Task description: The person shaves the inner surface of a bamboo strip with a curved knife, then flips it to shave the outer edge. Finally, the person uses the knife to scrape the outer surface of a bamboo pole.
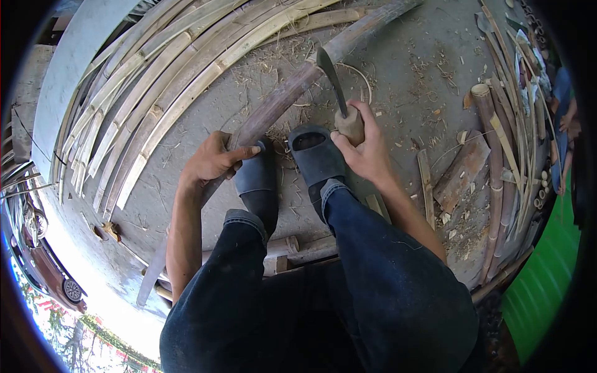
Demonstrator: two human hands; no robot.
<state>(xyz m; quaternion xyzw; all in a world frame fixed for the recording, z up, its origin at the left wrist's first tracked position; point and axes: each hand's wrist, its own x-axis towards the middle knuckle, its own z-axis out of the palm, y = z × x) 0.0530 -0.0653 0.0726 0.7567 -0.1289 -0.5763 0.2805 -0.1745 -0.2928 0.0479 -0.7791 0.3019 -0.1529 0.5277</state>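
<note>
A long brown bamboo pole runs slantwise from the lower left to the top of the view, a pale node ring partway along it. My left hand is closed around the pole, thumb lying along its upper side. In my right hand is a curved knife, gripped by its thick wooden handle. The dark blade points up and away, its tip overlapping the pole right by the node. Below the pole, my feet in dark slippers rest on the concrete floor.
Split bamboo strips lie in a wide bundle at the left. More bamboo poles and a flat weathered board are on the right. Shavings litter the floor. Another person's hand shows at the far right, above a green corrugated sheet.
</note>
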